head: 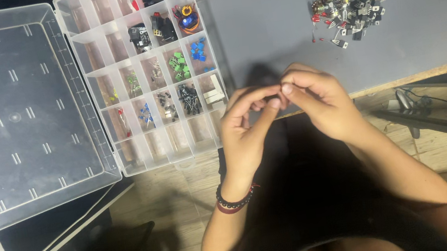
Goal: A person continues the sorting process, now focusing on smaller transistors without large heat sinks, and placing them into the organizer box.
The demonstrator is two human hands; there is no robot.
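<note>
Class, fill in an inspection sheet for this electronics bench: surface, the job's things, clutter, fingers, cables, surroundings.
Surface: grey work mat on a wooden bench.
Job's things: something small and dark pinched between both hands, too hidden to identify; clear compartment organiser open, its lid folded flat to the left, holding sorted small components.
Clutter: loose pile of dark and red components at the mat's far right.
Fingers: left hand and right hand meet fingertip to fingertip over the mat's near edge; beaded bracelet on the left wrist.
Cables: thin dark cable below the bench edge, right.
Surroundings: wooden floor below.
</note>
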